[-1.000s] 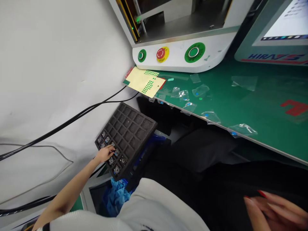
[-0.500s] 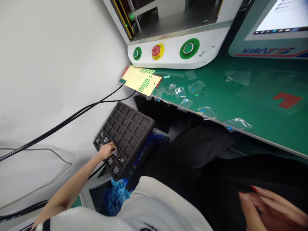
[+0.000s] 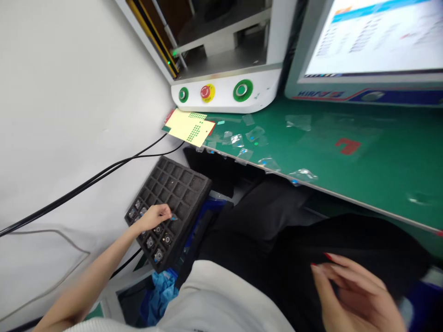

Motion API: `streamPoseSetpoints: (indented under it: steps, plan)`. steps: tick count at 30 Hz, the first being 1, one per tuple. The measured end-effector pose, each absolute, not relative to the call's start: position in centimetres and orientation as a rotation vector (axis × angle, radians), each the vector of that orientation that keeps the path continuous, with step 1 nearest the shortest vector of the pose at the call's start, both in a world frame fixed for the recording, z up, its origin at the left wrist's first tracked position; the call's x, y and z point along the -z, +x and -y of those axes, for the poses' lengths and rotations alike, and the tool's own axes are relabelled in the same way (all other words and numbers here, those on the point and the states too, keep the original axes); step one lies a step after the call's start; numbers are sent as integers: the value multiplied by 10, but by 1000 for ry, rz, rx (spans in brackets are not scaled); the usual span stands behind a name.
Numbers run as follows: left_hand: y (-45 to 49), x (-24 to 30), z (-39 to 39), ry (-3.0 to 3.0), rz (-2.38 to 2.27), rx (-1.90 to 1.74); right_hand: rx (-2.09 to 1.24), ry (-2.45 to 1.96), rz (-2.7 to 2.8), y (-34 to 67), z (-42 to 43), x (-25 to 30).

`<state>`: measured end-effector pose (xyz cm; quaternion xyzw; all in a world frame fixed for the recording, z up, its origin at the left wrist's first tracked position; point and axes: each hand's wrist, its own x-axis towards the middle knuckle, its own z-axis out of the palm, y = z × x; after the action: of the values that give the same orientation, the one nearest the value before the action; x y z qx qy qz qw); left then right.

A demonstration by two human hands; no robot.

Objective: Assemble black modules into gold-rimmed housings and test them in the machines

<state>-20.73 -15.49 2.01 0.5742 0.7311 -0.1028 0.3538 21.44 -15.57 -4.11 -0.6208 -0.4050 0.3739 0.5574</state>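
My left hand point(image 3: 154, 218) is above the black foam tray point(image 3: 188, 184), its fingertips pinched on a small clear film with a blue spot point(image 3: 174, 217). Several small round-centred metallic parts sit in the tray's near-left pockets, among them one part point(image 3: 168, 239) just below the hand and another point(image 3: 158, 255) at the near corner. The hand and wrist cover some pockets. Over my lap, my right hand point(image 3: 353, 290) is held with thumb and fingers curved and apart, nothing visible between them.
A green-topped desk point(image 3: 387, 175) carries scattered clear film pieces point(image 3: 268, 164) and pale yellow sticker sheets point(image 3: 192, 129). Behind stand a machine with buttons point(image 3: 224, 99) and a monitor point(image 3: 374, 46). Black cables point(image 3: 104, 173) run along the wall. Blue cloth point(image 3: 161, 295) lies below the tray.
My left hand has lifted off a part in the tray and shifted toward the neighbouring pockets, a film now showing at its fingertips. The view has turned right, showing more of the monitor.
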Motion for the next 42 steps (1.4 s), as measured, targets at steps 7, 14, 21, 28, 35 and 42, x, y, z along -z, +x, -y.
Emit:
streamPoseSetpoints:
  steps: [7, 14, 21, 28, 35, 42]
  plan:
    - [-32, -4, 68, 1929, -1383, -267, -729, -1367, 1000, 219, 150, 29]
    - [95, 0, -21, 2262, -1117, -543, -621, -1443, 956, 234, 165, 32]
    - [139, 32, -48, 2569, -1247, -619, -715, -1435, 915, 230, 171, 51]
    - [125, 40, -35, 2835, -1078, -609, -747, -1434, 962, 230, 165, 46]
    - [110, 43, -17, 2965, -1033, -502, -707, -1441, 1013, 230, 161, 47]
    - [97, 19, 7, 2919, -1057, -445, -702, -1450, 956, 223, 168, 25]
